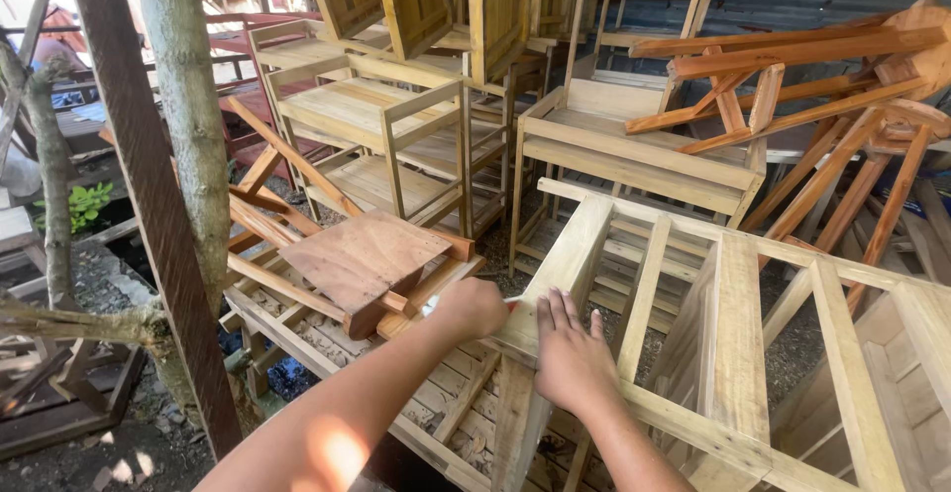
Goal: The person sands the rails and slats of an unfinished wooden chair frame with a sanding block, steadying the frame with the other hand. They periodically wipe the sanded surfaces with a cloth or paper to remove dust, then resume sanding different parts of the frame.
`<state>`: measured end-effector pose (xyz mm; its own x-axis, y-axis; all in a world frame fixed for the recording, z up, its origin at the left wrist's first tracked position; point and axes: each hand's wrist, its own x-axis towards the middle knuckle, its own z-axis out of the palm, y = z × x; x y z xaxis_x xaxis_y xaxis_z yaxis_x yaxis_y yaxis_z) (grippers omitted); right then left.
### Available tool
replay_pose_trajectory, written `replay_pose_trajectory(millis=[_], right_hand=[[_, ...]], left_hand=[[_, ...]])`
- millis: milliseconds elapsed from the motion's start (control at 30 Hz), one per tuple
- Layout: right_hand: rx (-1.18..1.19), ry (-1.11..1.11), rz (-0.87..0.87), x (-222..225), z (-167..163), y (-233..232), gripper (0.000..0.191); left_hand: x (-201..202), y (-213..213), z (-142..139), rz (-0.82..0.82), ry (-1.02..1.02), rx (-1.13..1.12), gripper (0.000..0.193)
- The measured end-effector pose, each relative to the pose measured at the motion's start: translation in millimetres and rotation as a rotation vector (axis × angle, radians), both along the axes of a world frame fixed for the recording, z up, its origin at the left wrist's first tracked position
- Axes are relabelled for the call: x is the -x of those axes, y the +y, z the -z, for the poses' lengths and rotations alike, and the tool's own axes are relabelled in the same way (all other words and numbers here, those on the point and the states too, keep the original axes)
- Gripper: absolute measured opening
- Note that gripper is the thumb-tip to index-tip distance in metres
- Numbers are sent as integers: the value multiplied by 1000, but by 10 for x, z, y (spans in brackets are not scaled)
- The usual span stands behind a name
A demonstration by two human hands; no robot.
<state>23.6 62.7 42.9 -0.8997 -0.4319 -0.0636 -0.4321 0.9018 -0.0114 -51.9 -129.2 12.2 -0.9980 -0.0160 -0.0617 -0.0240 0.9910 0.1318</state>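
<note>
While a pale wooden frame (634, 284) lies on its side among stacked furniture, a left hand (474, 306) closed in a fist around a small tool (514, 300) works at its corner post. The right hand (573, 361) presses flat, fingers spread, steadying it; the next stroke likely demands that same firm bracing.

Pale unfinished wooden frame (693, 284) of slats and rails lies tilted; a small tool (513, 300), mostly hidden, touches its near corner post.
</note>
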Motion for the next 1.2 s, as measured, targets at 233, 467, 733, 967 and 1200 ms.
replay_pose_trajectory(millis=[233,467,733,967,1200], right_hand=[[8,50,-32,61,42,-13,95],[39,17,-9,28,7,-7,93],[14,15,-18,77,41,5,95],[77,-17,-11,76,15,19,94],[67,-69,-10,81,36,37,94]], left_hand=[[39,-65,-215,127,-67,65,43],[133,-205,-274,262,-169,-29,50],[148,-119,-380,382,-271,39,40],[-115,-291,-437,143,-354,-214,46],[-104,-1093,-176,-246,-88,-631,39]])
